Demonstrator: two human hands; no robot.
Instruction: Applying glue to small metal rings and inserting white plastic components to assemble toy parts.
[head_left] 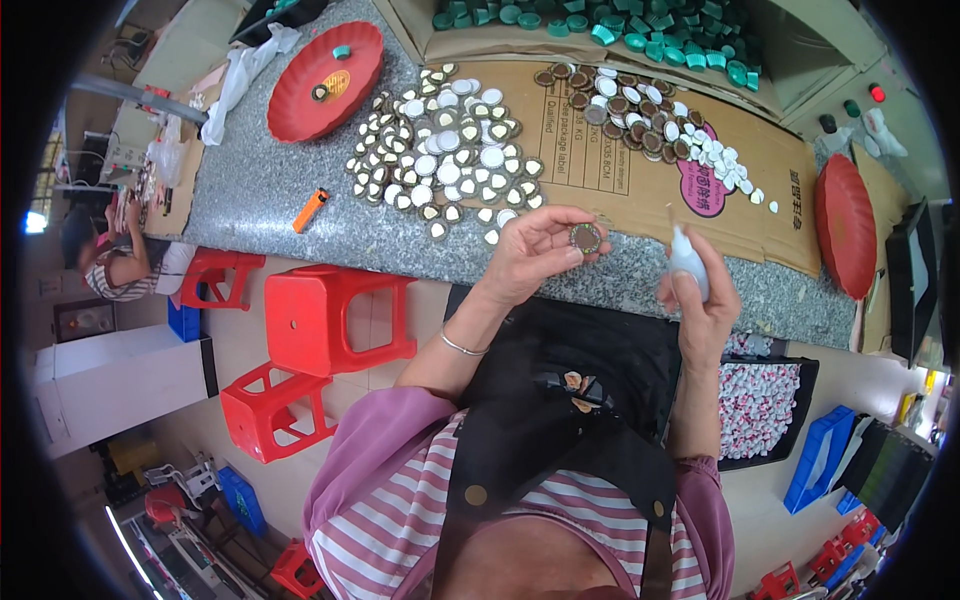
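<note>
My left hand (530, 255) pinches a small round brown disc (585, 238) with a greenish patterned rim, brown face up, above the front of the counter. In my right hand (712, 305) is a white squeeze bottle (689, 266), its thin nozzle pointing up and apart from the disc. Beyond my left hand spreads a pile of dark-rimmed round pieces (440, 150) with white and cream tops. Farther right lie brown round pieces (652, 140) in a heap, mixed with plain white discs (722, 162).
Flattened cardboard (570, 190) covers part of the speckled stone counter (250, 190). Red scalloped trays stand at the far left (290, 90) and right (846, 225). An orange lighter (311, 211) lies left. Green caps (655, 45) fill the back box. Red stools (300, 320) stand below left.
</note>
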